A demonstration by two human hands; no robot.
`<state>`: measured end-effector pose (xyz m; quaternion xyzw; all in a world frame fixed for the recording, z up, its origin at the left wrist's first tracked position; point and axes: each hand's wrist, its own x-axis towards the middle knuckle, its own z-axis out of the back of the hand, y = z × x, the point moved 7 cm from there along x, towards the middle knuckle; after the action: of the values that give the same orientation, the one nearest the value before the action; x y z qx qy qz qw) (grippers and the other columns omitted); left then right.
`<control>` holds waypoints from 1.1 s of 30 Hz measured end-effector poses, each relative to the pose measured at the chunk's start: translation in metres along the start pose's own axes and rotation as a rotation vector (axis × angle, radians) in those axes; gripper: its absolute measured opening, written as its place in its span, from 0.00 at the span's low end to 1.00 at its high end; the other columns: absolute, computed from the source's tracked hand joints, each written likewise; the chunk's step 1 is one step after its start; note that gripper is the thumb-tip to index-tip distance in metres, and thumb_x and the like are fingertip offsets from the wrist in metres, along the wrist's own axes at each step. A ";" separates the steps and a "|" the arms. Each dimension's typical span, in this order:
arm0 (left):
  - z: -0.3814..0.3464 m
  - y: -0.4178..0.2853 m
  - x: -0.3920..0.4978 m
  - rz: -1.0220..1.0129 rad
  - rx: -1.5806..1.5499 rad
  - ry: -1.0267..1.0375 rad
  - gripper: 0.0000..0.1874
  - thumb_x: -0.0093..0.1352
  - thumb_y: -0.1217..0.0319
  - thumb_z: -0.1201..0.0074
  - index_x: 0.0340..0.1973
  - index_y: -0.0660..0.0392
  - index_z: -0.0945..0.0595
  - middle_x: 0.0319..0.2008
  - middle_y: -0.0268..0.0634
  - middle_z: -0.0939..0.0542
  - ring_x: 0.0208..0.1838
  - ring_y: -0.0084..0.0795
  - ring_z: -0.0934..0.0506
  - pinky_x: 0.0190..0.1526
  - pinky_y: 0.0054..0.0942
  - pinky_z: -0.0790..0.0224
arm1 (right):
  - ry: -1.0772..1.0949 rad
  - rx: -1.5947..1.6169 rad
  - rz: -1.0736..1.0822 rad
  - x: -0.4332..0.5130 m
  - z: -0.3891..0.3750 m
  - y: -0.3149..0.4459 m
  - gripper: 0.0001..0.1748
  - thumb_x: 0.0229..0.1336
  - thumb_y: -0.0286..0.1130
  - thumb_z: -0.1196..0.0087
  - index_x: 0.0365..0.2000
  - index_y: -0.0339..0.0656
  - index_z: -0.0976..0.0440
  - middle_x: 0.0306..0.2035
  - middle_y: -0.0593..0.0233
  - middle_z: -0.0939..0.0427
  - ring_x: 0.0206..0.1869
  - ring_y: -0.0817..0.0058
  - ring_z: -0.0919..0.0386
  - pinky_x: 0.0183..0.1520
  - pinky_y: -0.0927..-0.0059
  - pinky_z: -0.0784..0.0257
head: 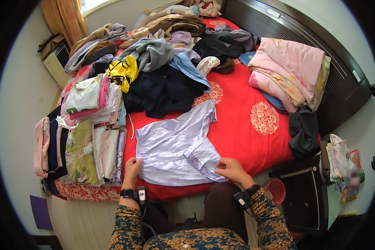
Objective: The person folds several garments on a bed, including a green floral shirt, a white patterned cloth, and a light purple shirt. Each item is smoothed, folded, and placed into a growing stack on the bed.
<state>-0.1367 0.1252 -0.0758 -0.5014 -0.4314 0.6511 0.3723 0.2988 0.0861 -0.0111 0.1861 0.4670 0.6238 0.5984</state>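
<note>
A pair of pale lavender shorts (172,143) lies spread on the red bedcover, its gathered elastic waistband toward the left. My left hand (132,169) grips the near corner of that waistband between thumb and fingers. At the opposite end, my right hand (232,170) pinches or touches the near leg's hem, where a patterned cuff (203,162) shows folded over; its fingertips partly hide the contact. The far leg of the shorts points up and right, lying flat with soft wrinkles.
Folded clothes (90,103) stand in stacks at the left. Beyond the shorts lie navy clothing (168,90), a yellow garment (123,73) and a loose heap. Folded pink quilts (287,68) rest by the dark headboard (340,93). A nightstand (303,200) and red bin (275,191) stand at right.
</note>
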 end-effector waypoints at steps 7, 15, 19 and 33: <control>-0.006 -0.005 -0.004 -0.001 -0.046 -0.016 0.10 0.65 0.73 0.42 0.40 0.65 0.17 0.34 0.37 0.16 0.33 0.24 0.21 0.36 0.25 0.30 | 0.306 -0.708 0.196 0.047 -0.051 0.032 0.33 0.46 0.53 0.34 0.43 0.38 0.29 0.38 0.50 0.19 0.43 0.51 0.21 0.44 0.56 0.27; -0.011 -0.019 -0.012 0.002 -0.090 -0.016 0.08 0.65 0.71 0.41 0.36 0.64 0.18 0.31 0.35 0.17 0.31 0.23 0.22 0.35 0.24 0.31 | 0.108 -0.743 0.208 0.073 -0.045 0.004 0.13 0.45 0.31 0.44 0.34 0.36 0.25 0.31 0.49 0.20 0.36 0.54 0.19 0.37 0.55 0.26; -0.010 -0.020 -0.014 0.019 -0.055 -0.031 0.09 0.65 0.72 0.42 0.37 0.64 0.18 0.32 0.36 0.17 0.33 0.24 0.21 0.36 0.25 0.30 | -0.168 0.004 0.021 0.075 0.025 -0.044 0.08 0.44 0.24 0.45 0.30 0.37 0.22 0.23 0.67 0.23 0.28 0.79 0.26 0.31 0.71 0.31; -0.006 -0.024 0.017 0.065 -0.137 -0.050 0.07 0.70 0.70 0.44 0.36 0.60 0.18 0.28 0.30 0.19 0.30 0.22 0.23 0.32 0.23 0.31 | -0.475 0.500 -0.190 0.043 0.100 -0.104 0.03 0.53 0.22 0.43 0.31 0.35 0.23 0.26 0.70 0.23 0.26 0.82 0.27 0.30 0.76 0.32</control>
<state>-0.1337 0.1506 -0.0594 -0.5229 -0.4676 0.6443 0.3047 0.4284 0.1457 -0.0589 0.4225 0.4683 0.3711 0.6816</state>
